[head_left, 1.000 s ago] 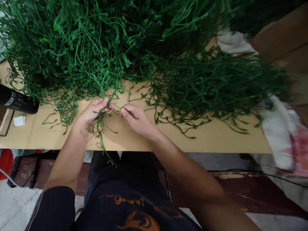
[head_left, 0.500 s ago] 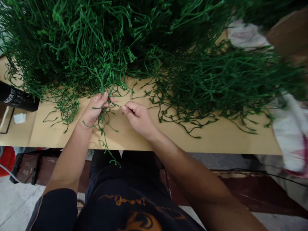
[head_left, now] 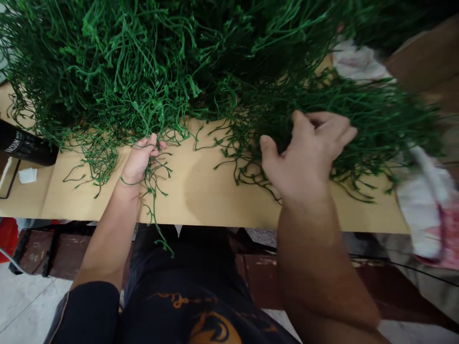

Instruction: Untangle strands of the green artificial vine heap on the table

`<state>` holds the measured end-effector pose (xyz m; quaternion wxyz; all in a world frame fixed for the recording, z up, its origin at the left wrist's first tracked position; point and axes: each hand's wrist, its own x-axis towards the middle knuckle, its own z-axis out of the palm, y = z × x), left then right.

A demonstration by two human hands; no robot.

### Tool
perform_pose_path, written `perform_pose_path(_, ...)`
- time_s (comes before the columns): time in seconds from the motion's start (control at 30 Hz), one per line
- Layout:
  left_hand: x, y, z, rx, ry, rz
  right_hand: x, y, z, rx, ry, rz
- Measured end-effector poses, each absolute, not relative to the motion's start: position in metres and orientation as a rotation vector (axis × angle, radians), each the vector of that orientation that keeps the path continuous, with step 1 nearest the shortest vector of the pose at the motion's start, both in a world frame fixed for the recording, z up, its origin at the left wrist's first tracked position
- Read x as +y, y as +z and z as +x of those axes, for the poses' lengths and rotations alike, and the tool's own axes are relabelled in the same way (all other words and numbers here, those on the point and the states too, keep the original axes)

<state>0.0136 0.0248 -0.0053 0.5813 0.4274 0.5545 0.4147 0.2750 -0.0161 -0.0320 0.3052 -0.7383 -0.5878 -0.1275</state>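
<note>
A big heap of green plastic sprigs (head_left: 143, 67) covers the back of a tan tabletop (head_left: 201, 191). My left hand (head_left: 139, 160) is closed on a small bunch of green sprigs (head_left: 154, 191) whose stems trail over the table's front edge. My right hand (head_left: 304, 153) hovers with fingers spread over a darker, flatter pile of green sprigs (head_left: 340, 124) on the right, holding nothing that I can see.
A black cylinder with white lettering (head_left: 23, 145) lies at the left edge, beside a small white block (head_left: 27, 175). White and pink cloth (head_left: 426, 205) hangs at the right. A brown cardboard box (head_left: 426, 57) sits at the back right.
My right hand has let go of the sprig near my left hand and swung right and up to the darker pile, opening its fingers. My left hand stays put with its bunch.
</note>
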Motion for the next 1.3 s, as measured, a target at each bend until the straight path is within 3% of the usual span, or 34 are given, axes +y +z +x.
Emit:
perform_pose_path(0.07, 0.026, -0.006, 0.015, 1.300, 0.979, 1.007, -0.016, -0.031, 0.262, -1.626, -0.346, -1.900)
perform_pose_path(0.37, 0.022, -0.020, 0.016, 1.246, 1.051, 1.055, -0.008, -0.013, 0.136, -2.020, 0.256, -1.224)
perform_pose_path(0.83, 0.024, -0.021, 0.001, 1.210, 0.973, 1.036, -0.001, -0.028, 0.135, -1.995, 0.276, -1.061)
perform_pose_path(1.03, 0.022, -0.020, 0.012, 1.216, 0.982, 1.083, 0.004, -0.027, 0.144, -1.920, 0.444, -1.032)
perform_pose_path(1.3, 0.035, -0.011, 0.023, 1.523, 1.128, 0.817, -0.032, -0.007, 0.138, -1.975, 0.388, -0.817)
